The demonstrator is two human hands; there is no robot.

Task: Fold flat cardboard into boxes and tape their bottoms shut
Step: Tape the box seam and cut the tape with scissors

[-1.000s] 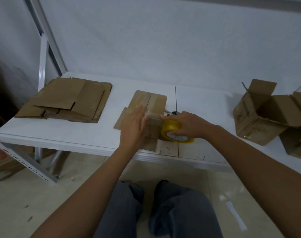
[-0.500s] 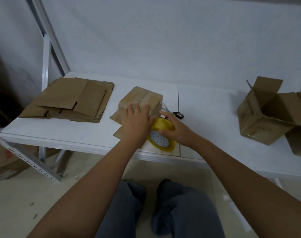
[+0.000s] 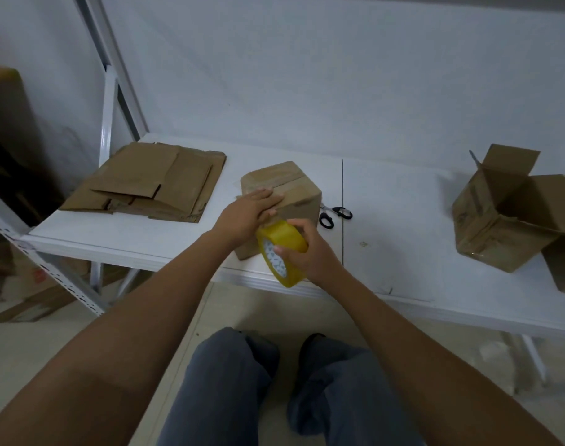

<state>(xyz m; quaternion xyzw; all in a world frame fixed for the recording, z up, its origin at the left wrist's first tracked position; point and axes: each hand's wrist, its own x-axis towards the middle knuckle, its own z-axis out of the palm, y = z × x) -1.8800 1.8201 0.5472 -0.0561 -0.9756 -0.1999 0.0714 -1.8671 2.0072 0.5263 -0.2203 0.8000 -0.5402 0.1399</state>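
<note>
Head view looks down on a white bench [image 3: 403, 220] where a folded box [image 3: 290, 191] stands near the front edge, its taped side turned up. The left hand [image 3: 245, 214] lies flat on the near top edge of the box, fingers straight and pressing, its grip wide and closed round nothing. The right hand [image 3: 310, 252] holds a yellow roll of tape [image 3: 279, 252] just in front of the box, fingers curled over the rim and the thumb at the core; the roll is tilted and hangs over the front edge of the bench, touching or almost touching the left hand. Whether a strip runs from the roll to the box cannot be told.

Just right of the box lie black-handled scissors [image 3: 334, 215], partly hidden behind its corner. A stack of flat cardboard [image 3: 152, 185] lies at the left end of the bench, well apart from the box. At the right end two open boxes [image 3: 506, 214] lie on their sides, flaps spread, one partly out of frame. A white metal rack post [image 3: 108, 117] rises behind the flat stack. Below, the person's legs in grey trousers [image 3: 229, 391] show above the pale floor [image 3: 49, 349].
</note>
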